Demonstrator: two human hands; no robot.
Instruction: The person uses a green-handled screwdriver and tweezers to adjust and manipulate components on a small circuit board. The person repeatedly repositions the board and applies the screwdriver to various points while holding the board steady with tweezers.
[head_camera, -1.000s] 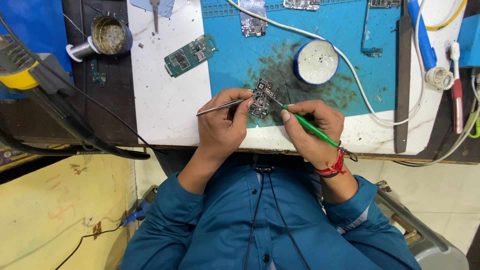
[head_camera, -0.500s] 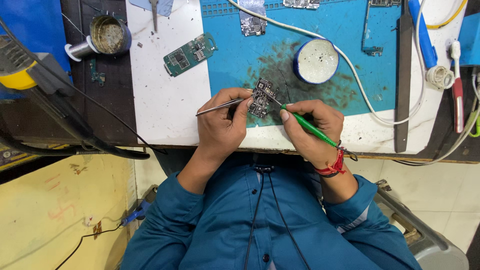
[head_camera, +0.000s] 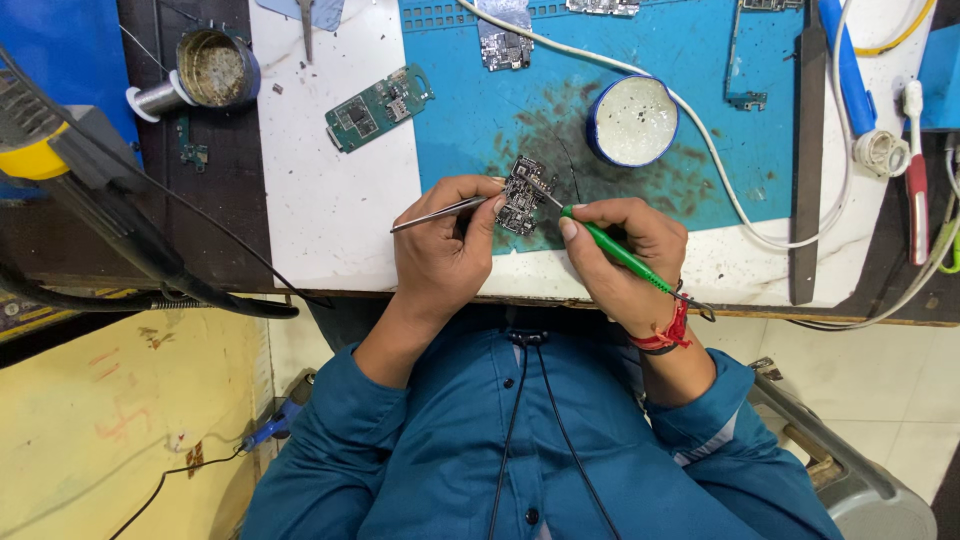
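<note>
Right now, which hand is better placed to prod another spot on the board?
Right. The right hand holds the green tool with its tip on the board; the left hand is busy steadying it, tweezers angled away.

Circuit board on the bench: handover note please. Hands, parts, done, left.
Left hand: pinches tweezers and props the small circuit board tilted over the blue mat.
Right hand: grips the green-handled tool, tip on the board.
Nearby: green board on the white sheet, round tin beyond the board.
Done: too small to tell.
Left: the tip work on the board is under way.
</note>
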